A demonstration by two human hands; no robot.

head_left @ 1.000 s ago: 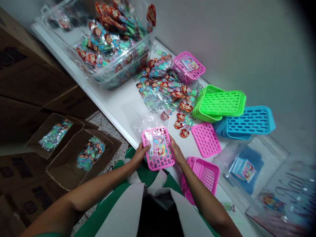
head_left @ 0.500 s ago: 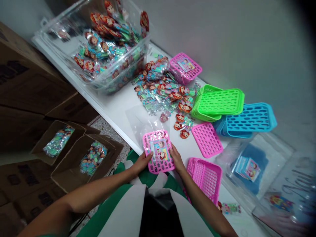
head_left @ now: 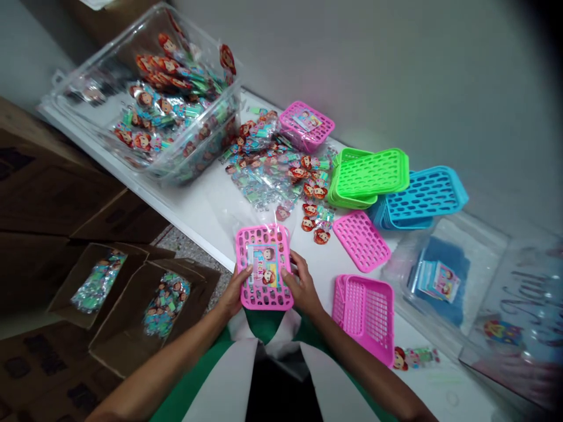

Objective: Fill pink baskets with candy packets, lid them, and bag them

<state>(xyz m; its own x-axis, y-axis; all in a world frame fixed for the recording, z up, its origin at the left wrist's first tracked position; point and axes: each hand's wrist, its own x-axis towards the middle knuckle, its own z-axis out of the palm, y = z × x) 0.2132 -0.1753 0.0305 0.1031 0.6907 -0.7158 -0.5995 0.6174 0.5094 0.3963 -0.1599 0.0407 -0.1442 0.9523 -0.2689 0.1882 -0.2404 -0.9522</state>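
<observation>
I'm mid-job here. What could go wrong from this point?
The pink basket is held in both hands, left and right, at the table's near edge; a loosened grip could drop it.
The clear bag's loose end reaches toward the piled packets and might snag some.
The green lid sits askew on its stack and may slide.
</observation>
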